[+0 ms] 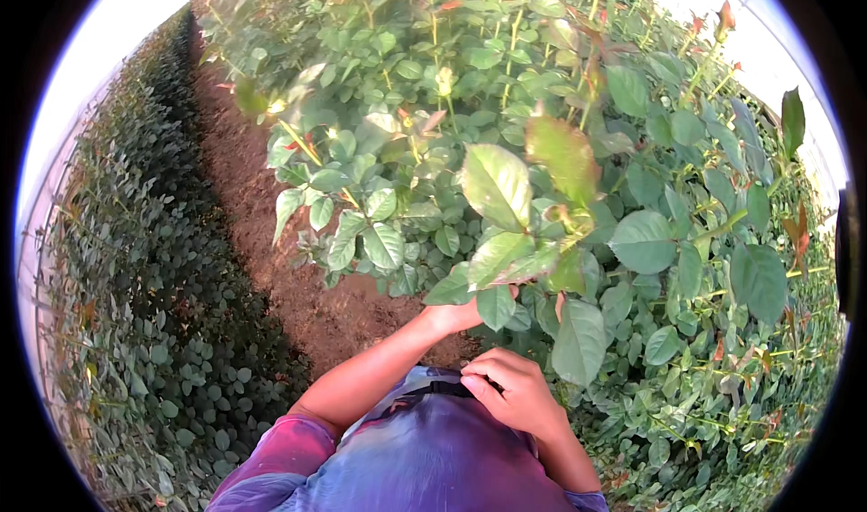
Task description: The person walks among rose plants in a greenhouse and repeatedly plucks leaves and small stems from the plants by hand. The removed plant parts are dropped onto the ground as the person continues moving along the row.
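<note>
Leafy rose plants fill the space before me. My left hand (457, 317) reaches in under a rose shoot (504, 258) with broad green leaves, which cover its fingers. Whether it grips the stem is hidden. At my waist, just in front of a black belt (443, 388), my right hand (511, 385) is bent with its fingers curled and the thumb close to the fingertips. Nothing shows clearly between them. Close above the left hand, a large rose leaf (498, 187) and a blurred reddish-green leaf (561, 156) stand up toward my view.
A brown soil path (271, 241) runs away on the left between the rows. Beyond it stands a dense, shaded row of rose bushes (149, 295). Tall stems and a pale rosebud (444, 82) rise ahead, and more foliage (704, 390) crowds my right side.
</note>
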Available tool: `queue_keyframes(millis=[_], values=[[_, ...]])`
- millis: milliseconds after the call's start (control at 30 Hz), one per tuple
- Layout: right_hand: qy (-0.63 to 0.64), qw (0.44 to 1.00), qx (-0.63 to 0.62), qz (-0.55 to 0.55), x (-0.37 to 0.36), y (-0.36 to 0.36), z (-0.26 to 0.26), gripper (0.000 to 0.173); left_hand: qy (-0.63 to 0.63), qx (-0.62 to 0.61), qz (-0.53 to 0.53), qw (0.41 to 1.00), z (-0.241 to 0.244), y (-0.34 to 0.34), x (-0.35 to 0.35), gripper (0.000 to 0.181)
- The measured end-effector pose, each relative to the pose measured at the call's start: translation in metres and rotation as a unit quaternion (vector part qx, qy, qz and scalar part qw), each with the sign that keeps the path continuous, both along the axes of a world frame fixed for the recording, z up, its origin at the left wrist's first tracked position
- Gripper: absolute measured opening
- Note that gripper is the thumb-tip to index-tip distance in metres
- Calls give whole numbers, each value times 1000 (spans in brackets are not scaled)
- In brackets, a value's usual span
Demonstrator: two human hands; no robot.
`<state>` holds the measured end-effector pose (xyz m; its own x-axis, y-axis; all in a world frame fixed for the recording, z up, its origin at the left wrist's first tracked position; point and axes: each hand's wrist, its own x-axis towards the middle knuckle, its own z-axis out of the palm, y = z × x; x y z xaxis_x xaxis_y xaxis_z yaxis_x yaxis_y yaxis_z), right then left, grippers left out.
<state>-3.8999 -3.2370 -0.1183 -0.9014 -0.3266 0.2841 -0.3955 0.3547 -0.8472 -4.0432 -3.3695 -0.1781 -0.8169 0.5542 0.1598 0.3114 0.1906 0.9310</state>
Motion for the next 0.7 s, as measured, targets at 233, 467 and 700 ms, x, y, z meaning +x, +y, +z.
queue_keyframes(millis=[233, 467, 700], values=[[86, 994, -51, 47, -37, -68, 72, 13, 102, 74, 60, 990, -3, -23, -6, 18], [90, 968, -222, -81, -139, -167, 125, 21, 158, -35, -52, 986, 61, -123, 23, 22], [21, 948, 59, -313, -170, -207, 82, 15, 208, 123, 87, 967, 185, -320, -53, 30]])
